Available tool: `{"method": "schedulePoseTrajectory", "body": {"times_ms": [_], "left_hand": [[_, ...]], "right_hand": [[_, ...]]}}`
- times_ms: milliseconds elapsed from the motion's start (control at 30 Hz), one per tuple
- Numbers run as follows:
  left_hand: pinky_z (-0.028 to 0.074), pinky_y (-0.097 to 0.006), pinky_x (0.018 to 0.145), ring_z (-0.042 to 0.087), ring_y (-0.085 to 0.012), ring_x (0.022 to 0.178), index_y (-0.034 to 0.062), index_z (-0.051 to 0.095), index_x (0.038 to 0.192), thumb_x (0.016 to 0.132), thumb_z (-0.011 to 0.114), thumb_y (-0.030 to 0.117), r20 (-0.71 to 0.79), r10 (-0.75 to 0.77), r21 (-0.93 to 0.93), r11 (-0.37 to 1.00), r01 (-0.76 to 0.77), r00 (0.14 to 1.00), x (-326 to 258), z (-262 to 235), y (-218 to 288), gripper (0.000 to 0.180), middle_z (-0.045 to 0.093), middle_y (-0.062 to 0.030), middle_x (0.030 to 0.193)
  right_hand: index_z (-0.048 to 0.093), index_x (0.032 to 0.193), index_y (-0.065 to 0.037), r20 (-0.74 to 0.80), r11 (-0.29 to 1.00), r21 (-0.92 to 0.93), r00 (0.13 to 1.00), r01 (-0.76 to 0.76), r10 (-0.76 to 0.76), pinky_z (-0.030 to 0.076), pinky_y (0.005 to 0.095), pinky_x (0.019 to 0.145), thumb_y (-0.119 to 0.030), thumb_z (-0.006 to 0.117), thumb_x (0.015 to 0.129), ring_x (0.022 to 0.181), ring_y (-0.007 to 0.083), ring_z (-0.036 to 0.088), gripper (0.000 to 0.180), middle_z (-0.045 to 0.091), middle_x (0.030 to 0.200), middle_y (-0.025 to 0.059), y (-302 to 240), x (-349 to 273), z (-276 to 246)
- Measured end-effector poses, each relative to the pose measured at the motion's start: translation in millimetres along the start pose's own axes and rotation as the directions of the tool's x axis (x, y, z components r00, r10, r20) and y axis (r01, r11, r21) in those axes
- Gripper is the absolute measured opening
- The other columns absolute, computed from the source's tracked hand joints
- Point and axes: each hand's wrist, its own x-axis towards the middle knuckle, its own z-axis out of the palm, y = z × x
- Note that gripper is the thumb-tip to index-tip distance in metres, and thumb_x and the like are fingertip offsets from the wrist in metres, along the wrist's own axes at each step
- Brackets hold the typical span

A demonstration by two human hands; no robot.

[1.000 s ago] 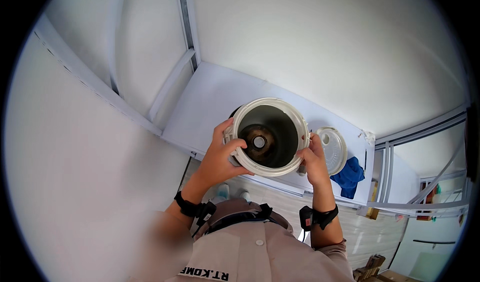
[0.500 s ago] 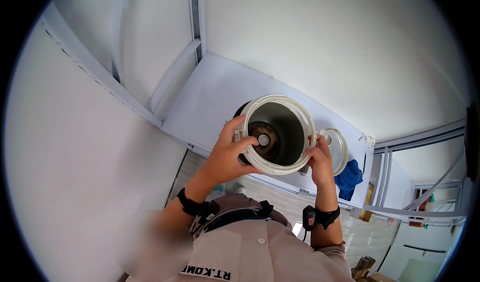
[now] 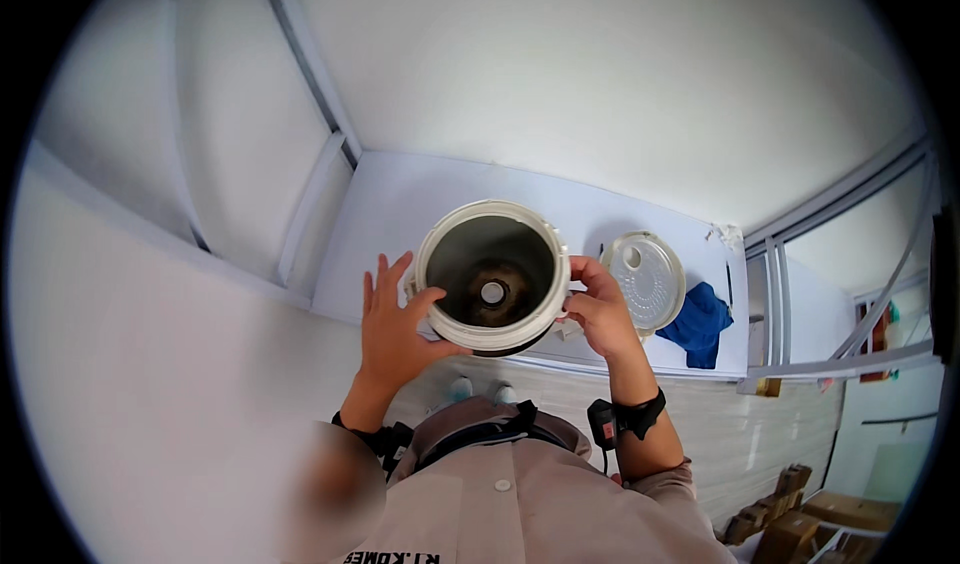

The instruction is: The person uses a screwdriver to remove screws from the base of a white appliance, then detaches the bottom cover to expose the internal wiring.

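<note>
Hands on both sides is the right way to manage this pot (image 3: 491, 277): it is wide and open-mouthed, so an even hold keeps it from tipping. The left hand (image 3: 397, 326) lies against the near-left rim with its fingers spread and straight, pressing more than gripping; curling them onto the wall would make it surer. The right hand (image 3: 597, 309) has its fingers curled closed on the right rim, thumb toward the opening. Between the two sets of fingers the pot sits over the near edge of a pale shelf (image 3: 400, 214), whether resting or lifted I cannot tell. It is a round white body with a dark, stained inside and a small pale disc at the bottom centre. Just beyond the right fingers a clear lid (image 3: 647, 280) lies flat, a blue cloth (image 3: 697, 324) past it.
</note>
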Motion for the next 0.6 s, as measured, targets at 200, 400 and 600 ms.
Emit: {"method": "schedulePoseTrajectory", "body": {"times_ms": [200,400,600], "left_hand": [[0.039,-0.063,0.116,0.054,-0.0421,0.137,0.0123,0.075,0.112,0.066,0.095,0.032,0.109,0.252,0.012,0.967,-0.255,0.962,23,-13,43,0.054,0.062,-0.0144,0.14],[0.053,-0.048,0.074,0.07,-0.0348,0.078,0.0068,0.068,0.083,0.071,0.09,0.023,0.136,0.168,-0.086,0.984,-0.157,0.976,37,18,83,0.029,0.071,-0.0108,0.081],[0.051,-0.046,0.061,0.067,-0.039,0.067,0.0015,0.068,0.082,0.077,0.088,0.026,0.195,0.028,-0.167,0.986,0.005,0.98,46,18,88,0.033,0.069,-0.0156,0.074]], "right_hand": [[0.062,0.135,0.002,0.038,1.0,-0.019,0.999,-0.014,0.015,0.061,0.0297,0.073,0.009,0.064,0.085,0.087,0.0168,0.072,0.05,0.064,0.117,0.0099,1,3,6],[0.059,0.141,0.0,0.054,1.0,-0.005,0.998,0.016,-0.015,0.064,0.0328,0.078,0.006,0.067,0.086,0.096,0.0197,0.071,0.055,0.062,0.122,0.012,-1,3,8],[0.048,0.151,-0.002,-0.016,0.98,0.199,1.0,0.014,-0.011,0.062,0.0353,0.09,0.004,0.069,0.089,0.104,0.0219,0.071,0.065,0.061,0.134,0.0171,-1,-3,4]]}}
